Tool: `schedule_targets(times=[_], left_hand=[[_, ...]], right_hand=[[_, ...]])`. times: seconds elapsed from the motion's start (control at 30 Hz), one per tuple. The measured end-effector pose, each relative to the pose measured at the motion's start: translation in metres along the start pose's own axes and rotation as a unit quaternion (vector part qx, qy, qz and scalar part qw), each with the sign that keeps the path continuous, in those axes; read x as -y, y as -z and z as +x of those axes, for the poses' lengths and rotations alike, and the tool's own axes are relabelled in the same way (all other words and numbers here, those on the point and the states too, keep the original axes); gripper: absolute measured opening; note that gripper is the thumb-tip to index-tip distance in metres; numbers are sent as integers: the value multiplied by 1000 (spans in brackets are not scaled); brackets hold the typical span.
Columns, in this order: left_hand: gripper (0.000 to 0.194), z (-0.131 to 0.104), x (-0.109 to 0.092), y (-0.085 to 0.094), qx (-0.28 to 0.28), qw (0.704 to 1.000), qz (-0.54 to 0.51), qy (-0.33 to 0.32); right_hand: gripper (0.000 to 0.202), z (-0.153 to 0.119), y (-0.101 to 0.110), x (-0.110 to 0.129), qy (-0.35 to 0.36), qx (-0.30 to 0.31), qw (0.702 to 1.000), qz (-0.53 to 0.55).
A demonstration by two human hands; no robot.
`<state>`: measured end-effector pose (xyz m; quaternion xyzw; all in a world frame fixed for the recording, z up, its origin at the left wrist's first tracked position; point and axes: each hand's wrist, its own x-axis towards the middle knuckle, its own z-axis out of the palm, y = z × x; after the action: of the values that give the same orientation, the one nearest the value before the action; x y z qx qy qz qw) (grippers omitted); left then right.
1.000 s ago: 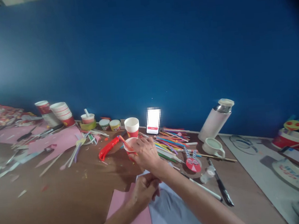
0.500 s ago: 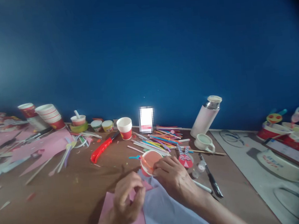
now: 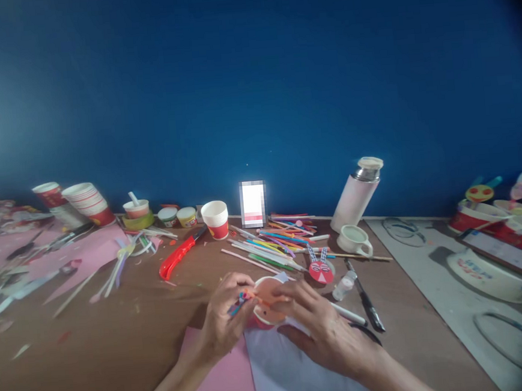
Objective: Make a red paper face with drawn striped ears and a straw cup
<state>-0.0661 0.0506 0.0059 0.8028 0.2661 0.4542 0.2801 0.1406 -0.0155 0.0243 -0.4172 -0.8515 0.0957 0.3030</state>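
In the middle foreground stands a red-and-white paper cup (image 3: 262, 323), with an orange disc (image 3: 268, 290) across its mouth. My left hand (image 3: 227, 312) is closed at the cup's left side, pinching a small orange-and-blue strip whose exact kind is unclear. My right hand (image 3: 318, 320) curls round the cup's right side, fingers over the disc's edge; its fingertips are partly hidden. Below both hands lie a pale bluish sheet (image 3: 283, 362) and pink paper (image 3: 215, 368). A red rabbit-like face with checkered ears (image 3: 321, 272) lies just beyond my right hand.
Behind the cup lie many coloured sticks (image 3: 274, 245) and a red-handled cutter (image 3: 175, 259). Stacked paper cups (image 3: 215, 220) stand near the wall. To the right are a pink flask (image 3: 355, 194), a mug (image 3: 354, 240), a small clear bottle (image 3: 344, 286) and a black pen (image 3: 369, 304).
My left hand has moved up and right to the cup and now pinches the orange-and-blue strip. My right hand has shifted slightly right and down, its thumb now showing apart below.
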Motion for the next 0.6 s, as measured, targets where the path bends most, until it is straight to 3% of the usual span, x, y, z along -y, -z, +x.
schedule_targets(times=[0.13, 0.23, 0.3, 0.47, 0.6], left_hand=[[11, -2, 2, -1, 1, 1000, -16, 25], [13, -2, 2, -2, 0, 999, -28, 29], [14, -1, 2, -3, -1, 999, -31, 30], [11, -1, 4, -6, -5, 999, -34, 9], [8, 0, 8, -9, -17, 1000, -18, 0]], right_hand=[[30, -17, -5, -11, -100, -95, 990, 31], [26, -24, -10, -14, -151, -89, 983, 48], [25, -25, -12, -15, -146, -81, 985, 52], [23, -14, -9, -15, -107, -136, 985, 13], [17, 8, -1, -12, -83, -95, 992, 1]])
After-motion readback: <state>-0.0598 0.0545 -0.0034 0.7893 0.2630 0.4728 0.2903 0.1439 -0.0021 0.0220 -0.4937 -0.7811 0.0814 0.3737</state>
